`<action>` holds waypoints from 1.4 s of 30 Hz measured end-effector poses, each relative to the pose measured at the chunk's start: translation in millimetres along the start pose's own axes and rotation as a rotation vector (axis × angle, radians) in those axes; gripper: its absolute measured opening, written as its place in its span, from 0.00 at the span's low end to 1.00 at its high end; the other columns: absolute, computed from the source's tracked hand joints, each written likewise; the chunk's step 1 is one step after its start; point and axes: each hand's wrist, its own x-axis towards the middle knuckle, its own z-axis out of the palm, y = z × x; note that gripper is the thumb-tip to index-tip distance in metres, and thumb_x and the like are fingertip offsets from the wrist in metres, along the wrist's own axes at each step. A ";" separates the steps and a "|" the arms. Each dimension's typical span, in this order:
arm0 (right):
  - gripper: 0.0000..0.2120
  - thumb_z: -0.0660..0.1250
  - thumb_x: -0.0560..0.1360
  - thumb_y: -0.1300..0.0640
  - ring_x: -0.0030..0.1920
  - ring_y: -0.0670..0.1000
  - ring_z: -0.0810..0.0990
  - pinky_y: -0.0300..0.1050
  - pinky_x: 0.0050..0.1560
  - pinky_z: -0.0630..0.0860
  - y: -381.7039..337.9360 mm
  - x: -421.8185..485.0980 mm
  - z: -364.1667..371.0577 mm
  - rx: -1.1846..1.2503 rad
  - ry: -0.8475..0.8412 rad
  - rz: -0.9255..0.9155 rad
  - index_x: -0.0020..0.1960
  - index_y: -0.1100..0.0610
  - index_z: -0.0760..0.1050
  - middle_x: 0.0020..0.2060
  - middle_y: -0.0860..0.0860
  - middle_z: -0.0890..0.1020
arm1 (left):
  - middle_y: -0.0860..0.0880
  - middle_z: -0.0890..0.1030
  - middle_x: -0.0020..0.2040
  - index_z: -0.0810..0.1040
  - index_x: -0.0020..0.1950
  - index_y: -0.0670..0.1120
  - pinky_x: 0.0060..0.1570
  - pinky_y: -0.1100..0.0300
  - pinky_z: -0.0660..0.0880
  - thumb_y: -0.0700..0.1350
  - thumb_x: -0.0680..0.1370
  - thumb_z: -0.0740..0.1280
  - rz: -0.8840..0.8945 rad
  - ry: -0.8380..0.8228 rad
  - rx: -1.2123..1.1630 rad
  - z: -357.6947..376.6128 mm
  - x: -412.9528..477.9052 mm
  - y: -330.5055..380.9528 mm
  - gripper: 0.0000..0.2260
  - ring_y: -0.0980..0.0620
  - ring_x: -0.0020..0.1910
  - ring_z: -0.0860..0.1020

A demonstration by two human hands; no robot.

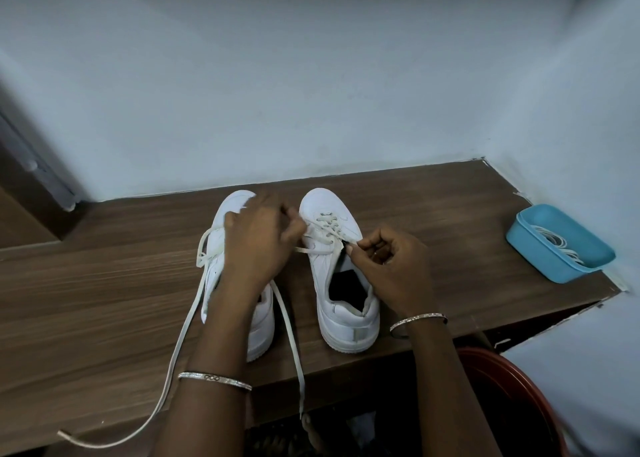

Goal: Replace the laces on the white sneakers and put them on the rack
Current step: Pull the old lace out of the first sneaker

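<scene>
The left hand (262, 235), fingers curled, pinches the lace (328, 228) at 10 o'clock of the right sneaker (323, 285); the right hand (389, 260) pinches it at 3 o'clock.

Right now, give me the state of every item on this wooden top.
Left-side sneaker: upright, its loose lace trailing.
Right-side sneaker: upright, crossed lace partway up.
Blue tray: open, holding spare laces.
Left hand: pinching crossed lace.
Right hand: pinching crossed lace.
</scene>
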 end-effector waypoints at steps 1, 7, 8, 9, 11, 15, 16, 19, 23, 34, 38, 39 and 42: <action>0.08 0.79 0.69 0.59 0.30 0.43 0.78 0.38 0.34 0.76 0.1 0.2 0.0 0.006 -0.003 0.004 0.37 0.55 0.80 0.29 0.43 0.81 | 0.54 0.79 0.42 0.73 0.40 0.51 0.47 0.52 0.65 0.51 0.76 0.63 -0.050 0.032 0.006 -3.4 1.8 -5.8 0.07 0.50 0.46 0.77; 0.08 0.79 0.69 0.59 0.29 0.44 0.78 0.41 0.33 0.77 -0.3 -0.2 0.5 0.014 -0.015 0.015 0.37 0.55 0.80 0.29 0.44 0.81 | 0.49 0.81 0.44 0.77 0.42 0.49 0.52 0.45 0.75 0.50 0.75 0.64 -0.344 0.220 -0.023 -16.2 0.7 -35.0 0.06 0.43 0.45 0.78; 0.08 0.79 0.69 0.59 0.29 0.45 0.78 0.42 0.33 0.77 -1.4 -0.4 0.2 0.011 -0.013 0.015 0.37 0.55 0.80 0.29 0.45 0.81 | 0.46 0.81 0.46 0.78 0.43 0.47 0.52 0.43 0.75 0.49 0.76 0.64 -0.384 0.256 -0.012 -16.6 0.2 -37.5 0.07 0.41 0.47 0.79; 0.08 0.79 0.69 0.59 0.29 0.46 0.78 0.41 0.33 0.77 -2.3 -0.5 -0.4 0.006 -0.010 0.015 0.37 0.56 0.80 0.30 0.45 0.82 | 0.44 0.81 0.48 0.78 0.44 0.46 0.52 0.42 0.76 0.49 0.76 0.64 -0.418 0.283 0.008 -15.8 0.2 -39.9 0.07 0.39 0.48 0.79; 0.07 0.79 0.69 0.60 0.29 0.46 0.78 0.40 0.33 0.77 -3.7 -0.3 -0.8 0.003 -0.009 0.021 0.37 0.56 0.80 0.29 0.45 0.81 | 0.43 0.82 0.50 0.79 0.48 0.44 0.51 0.42 0.76 0.48 0.78 0.63 -0.438 0.299 0.068 -14.5 1.1 -42.0 0.09 0.37 0.49 0.79; 0.07 0.78 0.69 0.60 0.30 0.44 0.78 0.42 0.34 0.79 -3.3 0.1 0.1 0.012 -0.008 0.042 0.37 0.55 0.80 0.30 0.45 0.81 | 0.50 0.82 0.47 0.81 0.48 0.52 0.50 0.44 0.76 0.52 0.78 0.64 -0.113 0.200 -0.018 -12.1 2.2 -29.3 0.08 0.43 0.49 0.80; 0.07 0.78 0.69 0.60 0.30 0.44 0.78 0.43 0.34 0.79 -3.2 0.1 0.3 0.010 -0.009 0.044 0.37 0.55 0.80 0.30 0.45 0.81 | 0.52 0.83 0.46 0.82 0.47 0.54 0.50 0.45 0.76 0.54 0.77 0.64 -0.024 0.148 -0.068 -11.2 1.9 -22.4 0.08 0.45 0.49 0.80; 0.07 0.78 0.69 0.60 0.30 0.44 0.78 0.43 0.34 0.79 -3.2 0.3 0.8 0.014 -0.013 0.045 0.37 0.55 0.80 0.30 0.46 0.81 | 0.60 0.83 0.45 0.84 0.49 0.60 0.53 0.45 0.74 0.62 0.73 0.65 0.127 -0.052 -0.141 -3.3 0.6 -5.1 0.12 0.51 0.52 0.78; 0.08 0.78 0.69 0.60 0.31 0.44 0.78 0.42 0.34 0.78 -2.0 0.7 1.5 0.006 -0.012 0.036 0.37 0.54 0.80 0.31 0.46 0.81 | 0.65 0.82 0.49 0.84 0.49 0.64 0.56 0.43 0.71 0.63 0.71 0.67 0.192 -0.151 -0.081 7.9 -2.1 2.6 0.11 0.53 0.56 0.77; 0.08 0.78 0.69 0.59 0.30 0.46 0.79 0.47 0.34 0.80 0.0 1.6 2.1 0.015 -0.017 0.049 0.37 0.54 0.80 0.30 0.46 0.81 | 0.55 0.79 0.40 0.77 0.41 0.53 0.50 0.52 0.62 0.54 0.74 0.64 0.040 0.005 0.070 8.0 -3.9 12.5 0.07 0.48 0.50 0.76; 0.08 0.78 0.69 0.60 0.30 0.48 0.79 0.47 0.34 0.80 -0.6 1.0 1.5 0.029 -0.010 0.050 0.36 0.55 0.80 0.29 0.47 0.81 | 0.47 0.83 0.43 0.80 0.44 0.48 0.49 0.51 0.63 0.51 0.77 0.65 -0.208 0.228 0.118 -13.5 1.3 -10.7 0.08 0.42 0.47 0.80; 0.07 0.78 0.69 0.60 0.30 0.48 0.78 0.45 0.33 0.79 -1.2 0.6 1.5 0.030 -0.008 0.047 0.37 0.55 0.80 0.29 0.47 0.80 | 0.46 0.83 0.43 0.80 0.44 0.48 0.49 0.51 0.64 0.50 0.76 0.66 -0.258 0.261 0.114 -19.2 1.3 -16.9 0.08 0.40 0.47 0.80; 0.07 0.77 0.69 0.61 0.28 0.49 0.76 0.43 0.32 0.76 -2.4 0.5 3.2 0.036 -0.013 0.032 0.42 0.52 0.80 0.29 0.46 0.80 | 0.45 0.84 0.44 0.80 0.44 0.49 0.51 0.48 0.68 0.49 0.75 0.67 -0.343 0.265 0.080 -25.4 -0.5 -29.3 0.05 0.38 0.50 0.80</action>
